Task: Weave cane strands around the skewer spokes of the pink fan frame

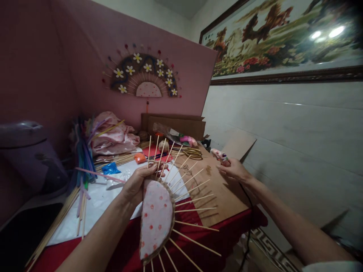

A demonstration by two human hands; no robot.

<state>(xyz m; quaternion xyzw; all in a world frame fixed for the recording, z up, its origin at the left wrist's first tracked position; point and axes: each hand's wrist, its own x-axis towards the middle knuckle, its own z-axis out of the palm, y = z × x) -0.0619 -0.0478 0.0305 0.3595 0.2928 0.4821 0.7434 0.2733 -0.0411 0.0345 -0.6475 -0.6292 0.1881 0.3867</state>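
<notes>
My left hand (141, 183) grips the upper end of a half-round fan piece (157, 223), covered in white cloth with red dots and edged in brown cord. Thin wooden sticks (195, 209) fan out from its curved edge. To the right, above the brown board, my right hand (234, 170) is closed around a glue gun (222, 156), pale with a darker end. A black cord (248, 211) hangs below that hand. The two hands are well apart, and the gun does not touch the fan piece.
Behind lie gold-handled scissors (193, 152), a twine ball (163, 146), orange (139, 158) and blue packets (111, 168). Bundled pipe cleaners (85, 151) and pink cloth (113, 132) sit left. A brown board (224, 196) covers the right side. A finished flowered fan (146, 73) hangs behind.
</notes>
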